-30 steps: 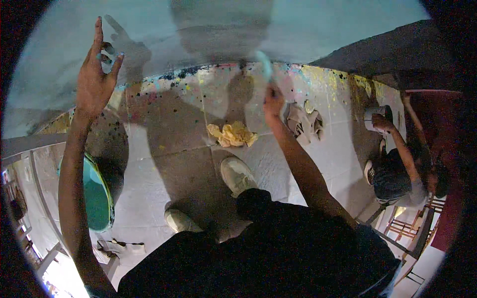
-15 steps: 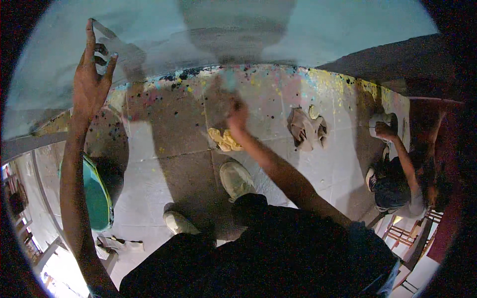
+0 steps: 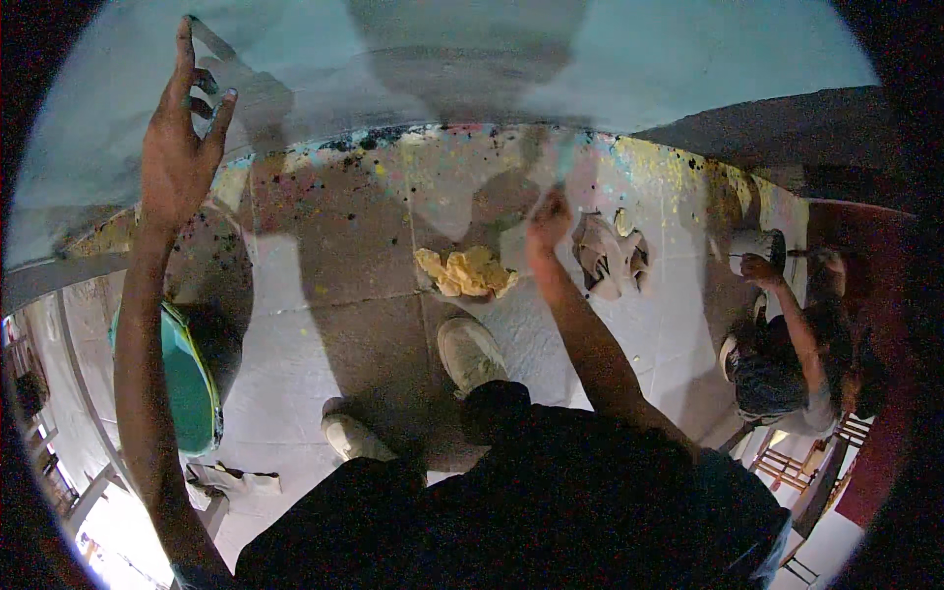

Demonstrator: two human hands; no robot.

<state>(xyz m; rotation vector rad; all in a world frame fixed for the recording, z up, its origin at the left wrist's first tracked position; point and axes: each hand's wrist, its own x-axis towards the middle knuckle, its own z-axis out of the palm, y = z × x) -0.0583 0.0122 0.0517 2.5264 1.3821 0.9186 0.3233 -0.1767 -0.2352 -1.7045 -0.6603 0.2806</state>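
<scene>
Pressing against the pale blue wall (image 3: 629, 59), the left hand (image 3: 182, 147) is spreading its fingers (image 3: 185, 54) open, holding nothing. Below it, a teal tub (image 3: 182, 379) is sitting near the floor's (image 3: 324, 256) left edge, and a soft yellow rag (image 3: 467, 272) is lying crumpled mid-floor. The right hand (image 3: 548, 218) is closing around a blurred paintbrush (image 3: 563, 162), low by the wall's base; it is probably light and stiff, best gripped at the handle. Farther right, another person (image 3: 787, 364) is crouching.
</scene>
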